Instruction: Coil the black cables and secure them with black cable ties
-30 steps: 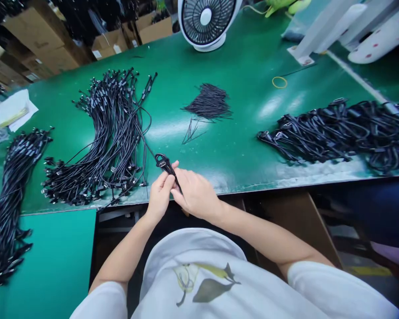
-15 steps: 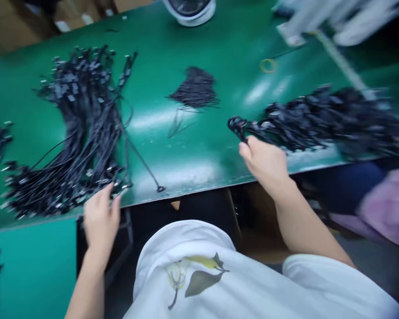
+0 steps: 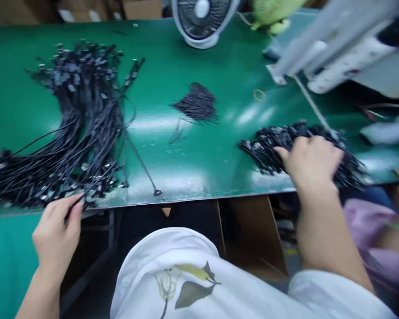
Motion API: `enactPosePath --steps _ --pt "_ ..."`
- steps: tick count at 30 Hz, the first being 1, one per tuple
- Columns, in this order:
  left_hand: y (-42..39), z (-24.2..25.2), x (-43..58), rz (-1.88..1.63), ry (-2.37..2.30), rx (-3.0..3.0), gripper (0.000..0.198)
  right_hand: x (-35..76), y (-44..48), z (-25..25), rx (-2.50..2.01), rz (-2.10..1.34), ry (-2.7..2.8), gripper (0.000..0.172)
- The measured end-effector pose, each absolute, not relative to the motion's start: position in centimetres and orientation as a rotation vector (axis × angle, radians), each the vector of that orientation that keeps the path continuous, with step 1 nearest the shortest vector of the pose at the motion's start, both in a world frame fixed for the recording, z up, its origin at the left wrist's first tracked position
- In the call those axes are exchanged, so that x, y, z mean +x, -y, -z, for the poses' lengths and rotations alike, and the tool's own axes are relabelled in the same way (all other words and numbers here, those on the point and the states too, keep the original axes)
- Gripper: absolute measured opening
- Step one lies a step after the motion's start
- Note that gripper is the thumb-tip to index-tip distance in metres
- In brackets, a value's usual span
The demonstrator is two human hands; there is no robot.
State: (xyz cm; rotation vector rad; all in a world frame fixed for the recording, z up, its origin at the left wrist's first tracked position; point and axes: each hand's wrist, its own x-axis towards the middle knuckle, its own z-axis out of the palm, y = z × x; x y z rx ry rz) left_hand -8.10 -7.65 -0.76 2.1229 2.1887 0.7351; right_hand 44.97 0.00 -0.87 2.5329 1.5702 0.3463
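My left hand point(image 3: 58, 230) is at the table's front edge, thumb and fingers pinched on a thin black cable from the large heap of loose black cables point(image 3: 86, 119) with small connectors. My right hand point(image 3: 314, 166) lies over a pile of bundled black cables point(image 3: 269, 146) on the right, thumb out to the side; its fingertips are partly hidden and blurred. One single cable point(image 3: 141, 161) trails from the heap toward the front edge. In the middle lies a small stack of short black ties point(image 3: 199, 103).
A white fan point(image 3: 202, 22) stands at the back of the green table point(image 3: 146, 40). A yellow ring point(image 3: 259, 95) lies behind the right pile. White equipment point(image 3: 349, 62) fills the back right. A person in pink point(image 3: 369, 221) is at the right. Below the edge is an open cardboard box point(image 3: 256, 235).
My right hand has moved right with its coiled cable onto the right pile; that cable no longer shows apart. My left hand has moved left and now pinches a cable. The view has shifted.
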Motion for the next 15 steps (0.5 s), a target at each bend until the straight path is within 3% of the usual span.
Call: enactPosePath --steps 3,5,7,10,15 --pt "7.0 -1.1 -6.2 -0.819 -2.003 1.912 0.025 37.7 -0.9 -0.6 2.374 -0.219 -2.320 0.039" --pt "6.7 -2.3 -5.1 -0.873 -1.869 1.821 0.025 29.9 -2.2 -0.8 1.927 0.083 -2.978 0.042" --pt "7.0 -3.7 -4.6 -0.890 -1.765 1.760 0.025 21.7 -4.9 -0.5 1.346 0.191 -3.284 0.049" --pt "8.0 -5.2 -6.3 -0.821 -1.763 1.639 0.032 12.8 -11.7 -0.3 0.983 0.146 -3.204 0.031" --pt "9.2 -3.8 -13.0 -0.676 -2.056 1.518 0.034 9.6 -18.4 -5.8 1.286 -0.078 -3.026 0.037"
